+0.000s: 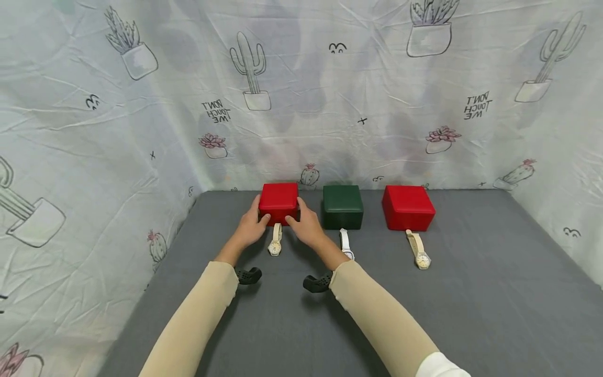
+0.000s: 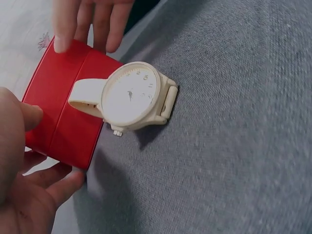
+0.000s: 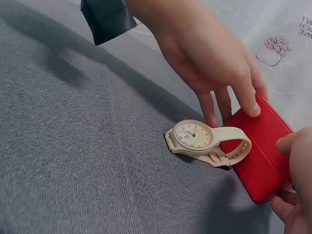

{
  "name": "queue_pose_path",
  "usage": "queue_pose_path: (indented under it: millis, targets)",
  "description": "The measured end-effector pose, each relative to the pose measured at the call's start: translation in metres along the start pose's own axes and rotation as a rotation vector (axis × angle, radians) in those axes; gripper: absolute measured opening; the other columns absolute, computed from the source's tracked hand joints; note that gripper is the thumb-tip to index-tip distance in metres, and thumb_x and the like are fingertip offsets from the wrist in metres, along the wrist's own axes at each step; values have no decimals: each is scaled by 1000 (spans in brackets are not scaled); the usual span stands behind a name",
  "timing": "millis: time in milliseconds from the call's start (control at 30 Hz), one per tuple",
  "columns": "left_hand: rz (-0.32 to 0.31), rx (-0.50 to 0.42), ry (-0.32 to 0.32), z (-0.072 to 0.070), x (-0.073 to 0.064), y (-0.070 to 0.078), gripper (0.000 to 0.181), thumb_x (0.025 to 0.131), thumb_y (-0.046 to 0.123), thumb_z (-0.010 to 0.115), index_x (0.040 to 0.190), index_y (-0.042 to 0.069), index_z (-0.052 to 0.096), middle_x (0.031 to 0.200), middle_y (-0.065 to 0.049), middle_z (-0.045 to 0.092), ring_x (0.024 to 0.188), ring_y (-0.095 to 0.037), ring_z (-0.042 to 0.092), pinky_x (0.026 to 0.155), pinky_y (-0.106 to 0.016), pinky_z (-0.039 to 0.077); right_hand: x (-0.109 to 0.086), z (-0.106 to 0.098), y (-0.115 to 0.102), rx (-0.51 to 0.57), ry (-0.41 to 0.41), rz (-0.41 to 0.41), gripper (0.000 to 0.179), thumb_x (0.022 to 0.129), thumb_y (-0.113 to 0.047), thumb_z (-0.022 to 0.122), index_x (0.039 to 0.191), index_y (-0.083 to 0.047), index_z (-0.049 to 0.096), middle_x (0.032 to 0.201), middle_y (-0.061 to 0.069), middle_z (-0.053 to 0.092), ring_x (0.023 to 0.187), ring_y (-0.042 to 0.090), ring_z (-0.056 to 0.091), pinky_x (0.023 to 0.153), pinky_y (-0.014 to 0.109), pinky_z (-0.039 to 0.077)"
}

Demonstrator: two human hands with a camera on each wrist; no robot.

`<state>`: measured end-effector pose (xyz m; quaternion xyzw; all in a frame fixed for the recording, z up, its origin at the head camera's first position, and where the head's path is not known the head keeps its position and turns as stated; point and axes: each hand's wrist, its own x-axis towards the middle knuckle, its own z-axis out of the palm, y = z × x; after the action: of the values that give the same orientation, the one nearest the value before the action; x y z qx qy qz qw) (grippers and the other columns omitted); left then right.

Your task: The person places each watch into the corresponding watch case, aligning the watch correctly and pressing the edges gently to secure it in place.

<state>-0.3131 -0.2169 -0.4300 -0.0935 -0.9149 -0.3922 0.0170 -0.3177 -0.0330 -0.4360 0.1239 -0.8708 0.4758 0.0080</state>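
Note:
Both hands hold the left red box (image 1: pixel 279 197) by its opposite sides, at the back of the grey table. My left hand (image 1: pixel 251 225) has its thumb on the front face and its fingers along the left side and lower edge. On the other side my right hand (image 1: pixel 307 224) mirrors it, thumb on the front and fingers at the side. The box is closed, with a seam (image 2: pixel 67 108) across its front face. Right in front of it lies a cream watch (image 1: pixel 275 241), its strap loop overlapping the box in both wrist views.
To the right stand a green box (image 1: pixel 343 205) and a second red box (image 1: pixel 408 205), both closed. A white watch (image 1: pixel 345 242), partly behind the right forearm, lies before the green box. Another cream watch (image 1: pixel 418 250) lies before the right red box. Patterned cloth (image 1: pixel 301 94) hangs behind.

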Motion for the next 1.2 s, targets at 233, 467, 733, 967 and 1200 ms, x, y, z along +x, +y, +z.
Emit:
queue_pose_path:
  millis: [233,467,733,967,1200]
  targets:
    - [-6,-26,16,2,3,1,59,95,17,46,145,15,15,142,-12,37,126,-31,41,100,-52,37,8,7,4,30,54,20,70,86,-23,62,143,-11,24,134,10,49,117,25,51,96,41,45]
    - [-53,-35,31,4,4,0,61,94,20,48,145,13,15,142,-12,36,126,-31,41,101,-50,38,15,13,9,80,72,14,80,81,-20,69,145,-15,22,137,8,45,119,25,49,94,40,47]
    - [-85,-94,41,5,6,-2,62,95,22,48,146,14,14,144,-12,33,128,-31,38,101,-48,38,19,19,14,89,82,1,81,81,-18,69,146,-14,19,138,9,45,120,25,48,98,40,43]
    - [-68,-104,67,8,7,-4,60,94,21,48,145,13,17,143,-12,35,128,-30,40,101,-45,40,17,21,17,75,104,-32,82,81,-17,69,146,-14,19,138,10,46,122,25,47,100,40,42]
    - [-84,-130,87,8,5,-7,60,94,27,49,145,15,18,146,-11,31,131,-30,39,102,-42,39,15,23,19,110,111,-33,78,83,-23,67,146,-15,21,138,7,46,121,23,49,98,38,44]
